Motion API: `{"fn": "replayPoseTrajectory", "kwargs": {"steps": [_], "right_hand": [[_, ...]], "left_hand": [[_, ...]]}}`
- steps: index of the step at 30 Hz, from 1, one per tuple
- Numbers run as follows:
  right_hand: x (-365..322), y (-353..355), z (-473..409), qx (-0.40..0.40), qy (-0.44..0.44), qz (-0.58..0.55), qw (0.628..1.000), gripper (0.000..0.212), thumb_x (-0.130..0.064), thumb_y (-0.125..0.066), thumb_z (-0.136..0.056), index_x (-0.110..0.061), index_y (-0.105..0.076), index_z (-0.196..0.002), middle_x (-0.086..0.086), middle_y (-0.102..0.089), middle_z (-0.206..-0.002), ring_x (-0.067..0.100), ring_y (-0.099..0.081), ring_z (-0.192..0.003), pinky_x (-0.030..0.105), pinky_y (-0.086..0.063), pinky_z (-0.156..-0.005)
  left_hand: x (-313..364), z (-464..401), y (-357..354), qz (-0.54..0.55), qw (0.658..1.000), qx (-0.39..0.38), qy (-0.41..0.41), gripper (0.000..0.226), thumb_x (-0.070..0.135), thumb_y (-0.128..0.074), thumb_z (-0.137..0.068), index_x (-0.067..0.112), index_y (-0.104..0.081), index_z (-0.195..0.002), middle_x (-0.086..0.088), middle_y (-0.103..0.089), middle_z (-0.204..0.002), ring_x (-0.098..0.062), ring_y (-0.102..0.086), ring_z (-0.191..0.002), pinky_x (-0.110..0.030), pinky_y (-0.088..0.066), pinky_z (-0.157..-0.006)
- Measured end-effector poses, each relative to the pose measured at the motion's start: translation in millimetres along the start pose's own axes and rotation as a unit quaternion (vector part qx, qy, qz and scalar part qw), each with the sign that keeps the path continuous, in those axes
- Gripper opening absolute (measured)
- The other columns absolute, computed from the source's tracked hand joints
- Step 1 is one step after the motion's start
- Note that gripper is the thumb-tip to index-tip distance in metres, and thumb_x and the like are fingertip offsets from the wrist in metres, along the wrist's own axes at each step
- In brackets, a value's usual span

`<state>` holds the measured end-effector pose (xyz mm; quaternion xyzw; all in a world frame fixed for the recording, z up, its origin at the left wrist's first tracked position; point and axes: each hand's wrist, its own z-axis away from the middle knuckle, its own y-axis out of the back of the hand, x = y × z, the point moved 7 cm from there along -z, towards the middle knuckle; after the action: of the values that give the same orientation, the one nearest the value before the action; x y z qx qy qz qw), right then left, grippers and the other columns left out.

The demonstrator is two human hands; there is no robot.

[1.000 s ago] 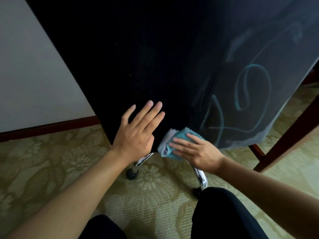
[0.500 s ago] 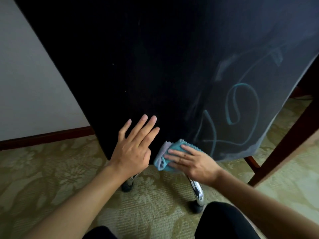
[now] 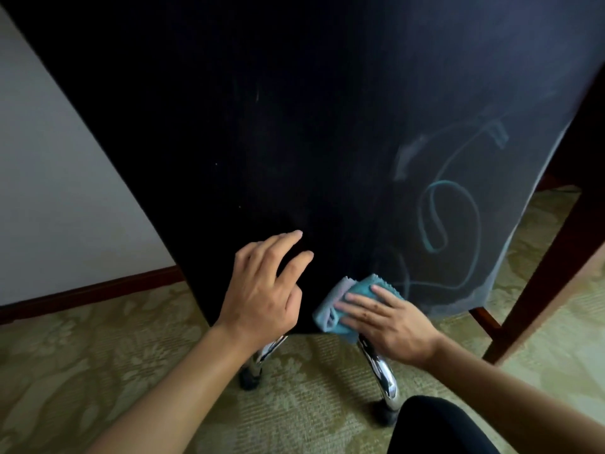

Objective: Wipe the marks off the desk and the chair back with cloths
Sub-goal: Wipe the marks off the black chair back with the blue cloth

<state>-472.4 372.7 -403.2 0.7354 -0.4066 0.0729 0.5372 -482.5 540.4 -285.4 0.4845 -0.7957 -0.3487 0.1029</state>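
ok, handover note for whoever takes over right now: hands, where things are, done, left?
Left hand: holds nothing, fingers partly bent, fingertips on the chair back near its lower edge.
Right hand: flat fingers press the folded blue cloth against the chair back's bottom edge.
Done: left part of the chair back looks free of marks.
Left: blue chalk marks and pale smears on the right part, above and right of the cloth. Desk top not in view; only a wooden leg at right.

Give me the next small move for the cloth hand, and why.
Probably sweep the right hand with the teal cloth up and to the right across the chair back: the blue scribble still shows just beyond it. The left hand rests on the panel's dark left part.
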Motion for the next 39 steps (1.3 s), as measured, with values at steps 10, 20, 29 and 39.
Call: {"fn": "replayPoseTrajectory", "kwargs": {"steps": [10, 20, 29, 39], "right_hand": [[40.7, 47.5, -48.4, 0.116, -0.107, -0.019, 0.987, 0.041, -0.025, -0.056, -0.089, -0.022, -0.061, -0.129, 0.0, -0.042, -0.146, 0.024, -0.037, -0.141, 0.047, -0.01, -0.119], [163.7, 185.1, -158.1, 0.356, -0.289, 0.038, 0.888, 0.042, -0.016, -0.045, -0.098, -0.017, -0.05, -0.139, 0.007, -0.036, -0.154, 0.033, -0.023, -0.146, 0.052, -0.008, -0.12], [63.8, 126.1, -152.2, 0.114, -0.077, 0.053, 0.989, 0.046, -0.016, -0.048, -0.085, -0.017, -0.063, -0.129, 0.004, -0.04, -0.148, 0.025, -0.034, -0.14, 0.046, -0.015, -0.118], [32.4, 134.2, -209.6, 0.098, 0.007, 0.1, 0.99, 0.045, -0.027, -0.067, -0.084, -0.02, -0.063, -0.128, 0.001, -0.049, -0.145, 0.023, -0.04, -0.139, 0.047, -0.022, -0.118]], "left_hand": [[1.6, -12.1, 5.1, 0.032, 0.997, 0.034, 0.065, 0.031, 0.004, -0.06, -0.079, 0.008, -0.067, -0.109, -0.012, -0.056, -0.127, -0.03, -0.054, -0.113, -0.041, -0.045, -0.095], [-47.5, -33.2, 64.8, 0.059, 0.972, 0.138, 0.183, 0.049, 0.009, -0.059, -0.084, 0.013, -0.053, -0.133, -0.01, -0.04, -0.15, -0.025, -0.04, -0.139, -0.032, -0.025, -0.115], [-68.2, -23.6, 103.1, 0.084, 0.955, 0.192, 0.209, 0.047, 0.008, -0.058, -0.085, 0.013, -0.053, -0.131, -0.005, -0.049, -0.143, -0.02, -0.046, -0.134, -0.034, -0.035, -0.111], [-80.7, -12.3, 121.9, 0.094, 0.944, 0.211, 0.237, 0.038, 0.006, -0.055, -0.085, 0.004, -0.061, -0.123, -0.009, -0.055, -0.132, -0.02, -0.051, -0.124, -0.03, -0.039, -0.107]]}}
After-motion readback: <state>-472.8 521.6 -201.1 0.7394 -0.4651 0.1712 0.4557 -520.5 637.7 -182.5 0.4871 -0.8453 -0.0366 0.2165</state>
